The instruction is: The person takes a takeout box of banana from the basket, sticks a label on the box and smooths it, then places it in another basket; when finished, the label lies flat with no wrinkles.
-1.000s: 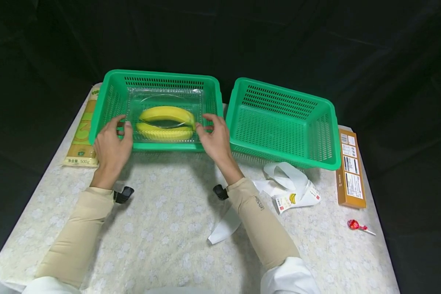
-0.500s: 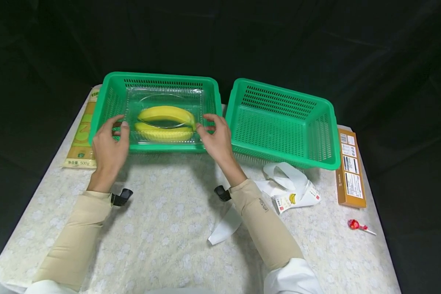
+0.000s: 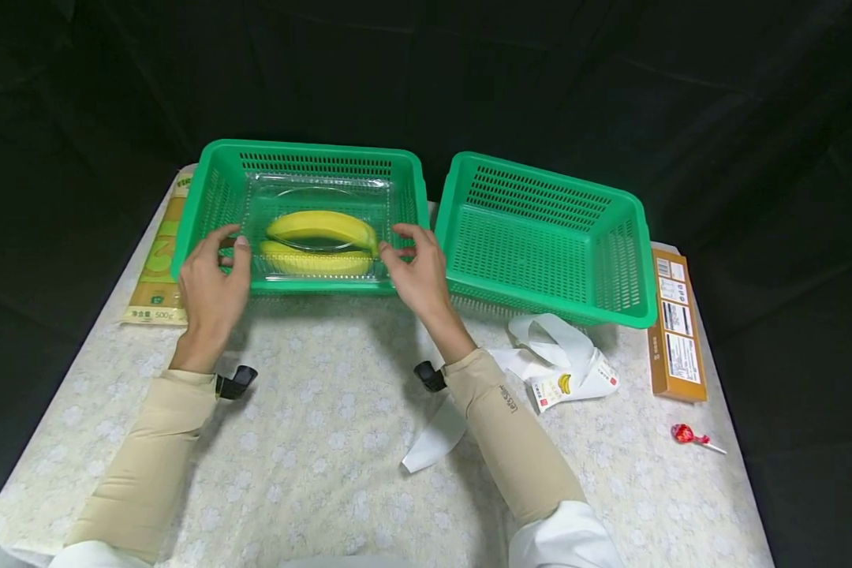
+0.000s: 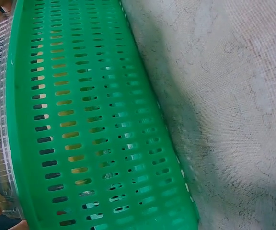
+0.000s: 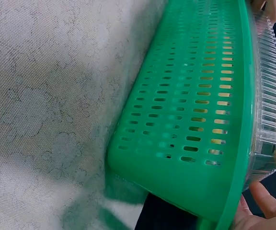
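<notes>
A clear plastic container [image 3: 315,183], ribbed along its side, is in the left green basket [image 3: 305,289]. Two bananas [image 3: 323,227] show through the plastic; whether they lie inside it or under it I cannot tell. My left hand [image 3: 215,288] pinches the container's left end, thumb on the near side. At the opposite end my right hand [image 3: 419,272] pinches it between thumb and fingers. From the right wrist view, the container [image 5: 270,103] stands partly above the basket's rim, and yellow shows through the slots in the wall.
Another green basket [image 3: 525,244] stands to the right. A yellow 500 g packet [image 3: 156,272] lies left of the first basket. At the right are an orange box [image 3: 678,327], a lollipop [image 3: 685,434] and a crumpled white strip with a banana print [image 3: 575,383].
The left basket has shifted slightly toward me. The container and bananas moved a little the same way. My left hand moved slightly left; both hands keep their hold.
</notes>
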`<state>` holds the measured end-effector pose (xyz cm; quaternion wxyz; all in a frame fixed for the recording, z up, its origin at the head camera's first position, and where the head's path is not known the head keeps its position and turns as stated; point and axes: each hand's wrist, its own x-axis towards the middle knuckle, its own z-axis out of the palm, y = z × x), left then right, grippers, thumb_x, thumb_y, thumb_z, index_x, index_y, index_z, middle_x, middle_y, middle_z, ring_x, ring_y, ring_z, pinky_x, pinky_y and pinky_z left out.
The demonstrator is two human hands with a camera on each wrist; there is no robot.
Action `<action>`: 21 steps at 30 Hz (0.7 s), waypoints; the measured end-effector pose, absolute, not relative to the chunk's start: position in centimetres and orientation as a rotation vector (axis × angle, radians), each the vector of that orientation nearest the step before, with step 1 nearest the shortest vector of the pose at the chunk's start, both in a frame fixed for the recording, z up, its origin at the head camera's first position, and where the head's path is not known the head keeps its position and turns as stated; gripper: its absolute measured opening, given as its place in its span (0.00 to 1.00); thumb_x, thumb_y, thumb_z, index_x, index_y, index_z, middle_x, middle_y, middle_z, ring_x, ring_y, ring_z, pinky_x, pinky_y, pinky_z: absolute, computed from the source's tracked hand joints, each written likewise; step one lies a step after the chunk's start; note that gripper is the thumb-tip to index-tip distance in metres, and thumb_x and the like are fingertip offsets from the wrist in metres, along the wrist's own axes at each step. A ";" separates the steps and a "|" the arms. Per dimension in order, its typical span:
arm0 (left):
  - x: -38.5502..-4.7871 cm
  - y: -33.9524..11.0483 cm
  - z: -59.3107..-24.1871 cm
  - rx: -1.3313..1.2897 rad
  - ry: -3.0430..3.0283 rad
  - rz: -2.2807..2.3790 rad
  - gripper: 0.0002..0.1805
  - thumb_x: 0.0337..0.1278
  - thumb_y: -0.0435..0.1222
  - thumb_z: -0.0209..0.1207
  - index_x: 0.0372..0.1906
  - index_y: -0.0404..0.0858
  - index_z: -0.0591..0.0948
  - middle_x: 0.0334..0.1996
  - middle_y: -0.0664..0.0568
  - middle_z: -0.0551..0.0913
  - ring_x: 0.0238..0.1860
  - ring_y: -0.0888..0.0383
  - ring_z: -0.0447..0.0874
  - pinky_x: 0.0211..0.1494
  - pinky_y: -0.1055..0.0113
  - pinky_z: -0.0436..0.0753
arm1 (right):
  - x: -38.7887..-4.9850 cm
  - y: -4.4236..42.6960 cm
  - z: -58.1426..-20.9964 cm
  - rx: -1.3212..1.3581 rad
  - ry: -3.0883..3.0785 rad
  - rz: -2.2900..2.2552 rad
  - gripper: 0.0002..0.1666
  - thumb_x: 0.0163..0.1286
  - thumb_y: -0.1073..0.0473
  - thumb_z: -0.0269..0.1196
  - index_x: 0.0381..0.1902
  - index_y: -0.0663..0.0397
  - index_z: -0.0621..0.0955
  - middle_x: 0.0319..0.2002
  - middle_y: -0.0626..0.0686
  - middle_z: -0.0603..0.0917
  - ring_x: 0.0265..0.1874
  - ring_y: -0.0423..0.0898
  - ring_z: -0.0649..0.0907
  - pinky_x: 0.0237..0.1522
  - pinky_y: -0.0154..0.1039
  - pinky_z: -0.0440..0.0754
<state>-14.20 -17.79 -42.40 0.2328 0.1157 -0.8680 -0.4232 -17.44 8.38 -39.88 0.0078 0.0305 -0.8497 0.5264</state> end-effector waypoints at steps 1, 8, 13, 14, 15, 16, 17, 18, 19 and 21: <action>-14.2 -17.8 -42.4 0.310 -2.382 -1.165 0.21 0.71 0.44 0.52 0.59 0.40 0.83 0.51 0.41 0.88 0.38 0.46 0.86 0.46 0.55 0.75 | -17.4 8.4 -39.8 0.100 -2.653 1.646 0.25 0.72 0.56 0.61 0.64 0.57 0.77 0.61 0.61 0.76 0.50 0.54 0.83 0.50 0.46 0.84; -13.5 -17.7 -42.1 0.256 -2.339 -1.184 0.21 0.71 0.43 0.53 0.61 0.39 0.82 0.53 0.40 0.86 0.35 0.53 0.83 0.42 0.62 0.73 | -16.8 8.8 -39.1 0.131 -2.626 1.658 0.24 0.72 0.57 0.60 0.64 0.57 0.76 0.60 0.59 0.76 0.50 0.53 0.82 0.51 0.45 0.84; -13.1 -17.6 -41.8 0.275 -2.315 -1.184 0.21 0.71 0.44 0.53 0.60 0.40 0.82 0.53 0.42 0.87 0.33 0.70 0.75 0.46 0.59 0.74 | -16.4 8.8 -38.7 0.137 -2.601 1.650 0.23 0.72 0.58 0.60 0.63 0.57 0.77 0.60 0.58 0.76 0.51 0.55 0.82 0.52 0.47 0.84; -13.1 -17.5 -41.7 0.279 -2.313 -1.183 0.20 0.71 0.44 0.53 0.60 0.40 0.82 0.53 0.43 0.87 0.32 0.69 0.75 0.46 0.59 0.74 | -16.4 8.8 -38.6 0.140 -2.602 1.644 0.23 0.72 0.58 0.60 0.63 0.57 0.77 0.60 0.59 0.76 0.51 0.55 0.82 0.52 0.47 0.84; -13.0 -17.5 -41.7 0.279 -2.311 -1.185 0.20 0.71 0.44 0.53 0.60 0.40 0.82 0.53 0.43 0.87 0.32 0.67 0.77 0.46 0.59 0.74 | -16.4 8.8 -38.6 0.142 -2.604 1.637 0.23 0.72 0.58 0.60 0.63 0.57 0.77 0.60 0.59 0.76 0.51 0.55 0.82 0.52 0.47 0.84; -13.0 -17.5 -41.6 0.278 -2.311 -1.186 0.20 0.71 0.43 0.53 0.60 0.40 0.82 0.53 0.43 0.87 0.33 0.64 0.79 0.46 0.59 0.73 | -16.3 8.8 -38.6 0.143 -2.607 1.630 0.23 0.72 0.58 0.60 0.63 0.56 0.77 0.60 0.58 0.76 0.51 0.55 0.82 0.52 0.47 0.84; -13.0 -17.4 -41.6 0.278 -2.311 -1.186 0.20 0.71 0.43 0.53 0.60 0.40 0.82 0.53 0.43 0.87 0.33 0.60 0.81 0.46 0.59 0.73 | -16.3 8.8 -38.6 0.144 -2.608 1.626 0.23 0.72 0.58 0.60 0.63 0.56 0.77 0.60 0.58 0.76 0.51 0.55 0.82 0.52 0.47 0.84; -13.0 -17.4 -41.6 0.277 -2.312 -1.185 0.20 0.71 0.43 0.53 0.60 0.40 0.82 0.53 0.42 0.87 0.34 0.56 0.82 0.45 0.59 0.73 | -16.3 8.8 -38.5 0.146 -2.609 1.622 0.23 0.72 0.57 0.60 0.63 0.56 0.77 0.60 0.58 0.76 0.51 0.55 0.82 0.52 0.47 0.84; -13.0 -17.4 -41.6 0.276 -2.313 -1.185 0.20 0.71 0.43 0.53 0.61 0.40 0.82 0.54 0.42 0.87 0.35 0.52 0.83 0.45 0.59 0.73 | -16.3 8.8 -38.5 0.148 -2.609 1.621 0.24 0.72 0.57 0.60 0.63 0.56 0.77 0.60 0.58 0.76 0.51 0.55 0.82 0.52 0.47 0.84; -13.0 -17.4 -41.6 0.278 -2.313 -1.184 0.20 0.71 0.43 0.53 0.61 0.39 0.82 0.54 0.42 0.87 0.35 0.50 0.83 0.45 0.60 0.73 | -16.3 8.9 -38.5 0.149 -2.609 1.621 0.24 0.72 0.57 0.61 0.63 0.56 0.77 0.60 0.58 0.76 0.51 0.55 0.82 0.52 0.47 0.84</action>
